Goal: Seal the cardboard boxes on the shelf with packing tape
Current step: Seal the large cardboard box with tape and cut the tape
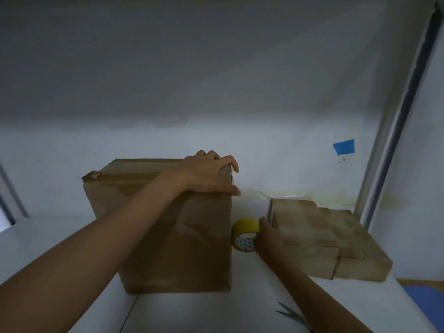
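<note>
Head view: left hand grips the big box's top corner; right hand holds the tape roll beside it.

Bare left hand, bare right hand, bare forearms up to frame's edge

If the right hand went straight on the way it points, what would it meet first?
The right hand grips the yellow tape roll; beyond it, pointing forward and left, it would probably meet the right side of the tall cardboard box. Depth is unclear.
</note>
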